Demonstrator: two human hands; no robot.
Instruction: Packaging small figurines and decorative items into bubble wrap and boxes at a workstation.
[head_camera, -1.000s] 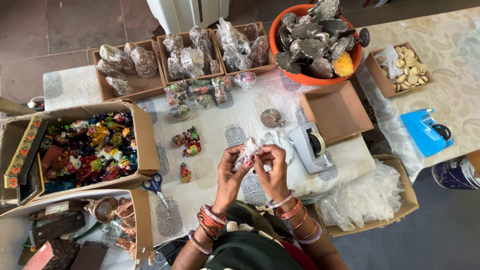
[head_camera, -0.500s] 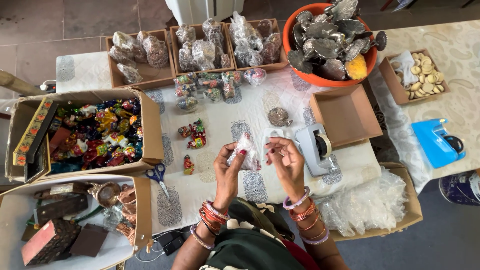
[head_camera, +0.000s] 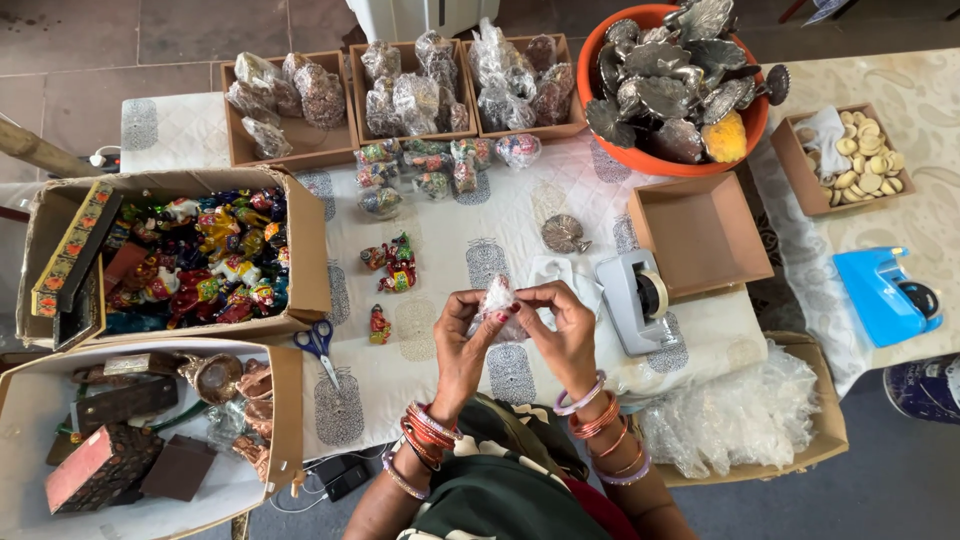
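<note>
small plastic-wrapped piece (head_camera: 499, 298) above the printed cloth (head_camera: 440, 370), pinched from both sides | left hand (head_camera: 462, 335) and right hand (head_camera: 560, 325) fingers pressed on wrap | keep wrap taut, piece centred, near tape dispenser (head_camera: 635, 300) | vs earlier: hands closer together, scissors (head_camera: 318, 345) unmoved

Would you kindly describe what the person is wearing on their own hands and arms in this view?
Both forearms are bare of sleeves. The left hand has red-painted nails, and its wrist carries a stack of red and orange bangles. The right hand has a pale lilac bangle at its wrist, then orange and copper-coloured ones, with another lilac bangle further up the arm. No rings or gloves are visible.
</note>
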